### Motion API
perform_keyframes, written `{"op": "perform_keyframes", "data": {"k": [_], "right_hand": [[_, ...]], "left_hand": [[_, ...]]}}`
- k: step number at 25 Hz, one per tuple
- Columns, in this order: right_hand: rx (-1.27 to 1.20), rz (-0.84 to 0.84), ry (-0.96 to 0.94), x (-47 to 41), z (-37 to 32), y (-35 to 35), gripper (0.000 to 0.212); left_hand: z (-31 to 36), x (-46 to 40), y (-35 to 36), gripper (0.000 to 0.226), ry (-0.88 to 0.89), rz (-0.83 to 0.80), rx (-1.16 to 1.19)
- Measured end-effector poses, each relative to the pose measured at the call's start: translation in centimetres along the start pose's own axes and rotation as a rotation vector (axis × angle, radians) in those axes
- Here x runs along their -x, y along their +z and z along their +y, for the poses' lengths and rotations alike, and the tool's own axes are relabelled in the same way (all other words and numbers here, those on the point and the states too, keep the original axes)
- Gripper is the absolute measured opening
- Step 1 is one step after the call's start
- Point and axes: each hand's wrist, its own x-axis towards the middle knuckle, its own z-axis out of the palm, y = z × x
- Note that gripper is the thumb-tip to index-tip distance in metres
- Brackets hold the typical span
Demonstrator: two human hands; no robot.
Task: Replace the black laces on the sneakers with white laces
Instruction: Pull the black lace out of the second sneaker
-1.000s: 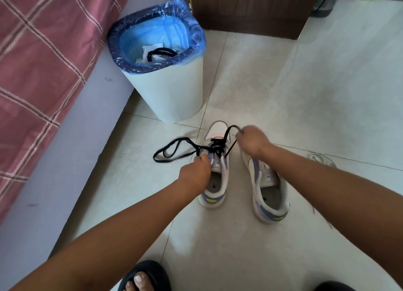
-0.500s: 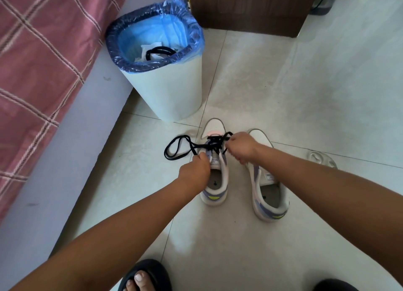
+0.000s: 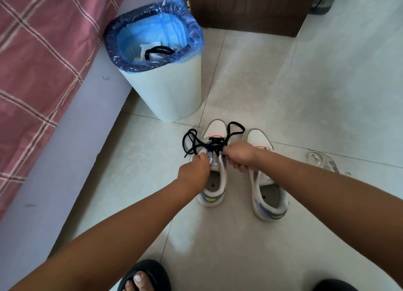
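From the head camera, two sneakers stand side by side on the tiled floor (image 3: 305, 83), just in front of a lined bin (image 3: 168, 90). The left hand (image 3: 194, 171) pinches the black lace (image 3: 209, 144) at the left sneaker (image 3: 214, 181); the right hand (image 3: 239, 155) is curled around the lace's other side. The right sneaker (image 3: 268, 195) has no lace. A white lace (image 3: 322, 160) lies on the floor beside it.

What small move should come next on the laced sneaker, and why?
Probably pull the black lace out of the next eyelets. It is still threaded across the left sneaker, with loose loops on both sides, and the left hand and right hand both grip at its tongue. The right sneaker shows no lace, and white laces wait on the floor.
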Motion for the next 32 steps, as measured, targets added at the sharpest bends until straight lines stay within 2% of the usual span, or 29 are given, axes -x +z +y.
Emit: {"op": "perform_keyframes", "data": {"k": [1, 3, 6, 7, 8, 9, 12, 13, 14, 15, 17, 19, 20, 22, 26, 30, 32], "right_hand": [[0.033, 0.075, -0.052, -0.6, -0.2, -0.8, 0.031], [0.054, 0.378, -0.133, -1.9, -1.1, -3.9, 0.034], [-0.248, 0.881, -0.162, -2.2, -2.2, -10.2, 0.024], [-0.231, 0.929, -0.181, -2.1, -2.0, -11.2, 0.022], [-0.154, 0.859, -0.183, -1.6, -2.1, -11.1, 0.024], [-0.072, 0.722, -0.190, -1.1, -1.8, -10.3, 0.026], [0.186, 0.196, -0.133, 0.9, -0.5, -4.3, 0.027], [0.278, 0.101, -0.139, 1.1, -0.1, -2.4, 0.028], [0.341, 0.073, -0.150, 1.3, 0.1, -0.7, 0.025], [0.373, 0.094, -0.181, 1.2, 0.1, 0.4, 0.023], [0.407, 0.177, -0.249, 1.4, -0.5, 1.5, 0.042], [0.485, 0.210, -0.246, 1.4, -1.5, 1.9, 0.057], [0.552, 0.244, -0.226, 1.5, -1.8, 2.0, 0.058], [0.628, 0.293, -0.205, 1.5, -1.8, 2.1, 0.054], [0.666, 0.224, -0.198, 1.7, -0.9, 2.5, 0.049], [0.795, 0.391, -0.205, 1.3, -0.3, 3.9, 0.037], [0.809, 0.403, -0.257, 0.8, 0.1, 3.6, 0.034]], "left_hand": [[0.0, 0.0, 0.0, 0.029, -0.003, -0.003, -0.006], [-0.1, 0.1, 0.0, 0.029, -0.004, -0.001, -0.015], [-0.2, 0.2, 0.0, 0.031, 0.016, -0.003, -0.049], [-0.2, 0.2, 0.0, 0.031, 0.014, -0.007, -0.045], [-0.2, 0.2, 0.0, 0.031, 0.012, -0.009, -0.036], [-0.1, 0.1, 0.0, 0.031, 0.011, -0.008, -0.029], [0.0, 0.1, 0.0, 0.027, 0.002, 0.012, -0.014], [-0.1, 0.1, -0.2, 0.025, -0.005, 0.024, 0.009], [-0.3, 0.0, -0.3, 0.025, -0.010, 0.034, 0.052], [-0.6, -0.1, -0.5, 0.028, -0.011, 0.035, 0.106], [-1.1, -0.2, -0.9, 0.034, 0.000, 0.037, 0.190], [-1.3, -0.3, -1.2, 0.038, -0.003, 0.041, 0.220], [-1.3, -0.2, -1.4, 0.038, 0.000, 0.041, 0.213], [-1.2, -0.2, -1.5, 0.036, 0.023, 0.041, 0.184], [-2.0, 0.0, -1.6, 0.032, -0.010, 0.036, 0.252], [-1.1, 0.3, -1.5, 0.032, 0.012, 0.015, 0.318], [-0.9, 0.5, -1.7, 0.030, 0.030, 0.020, 0.298]]}}
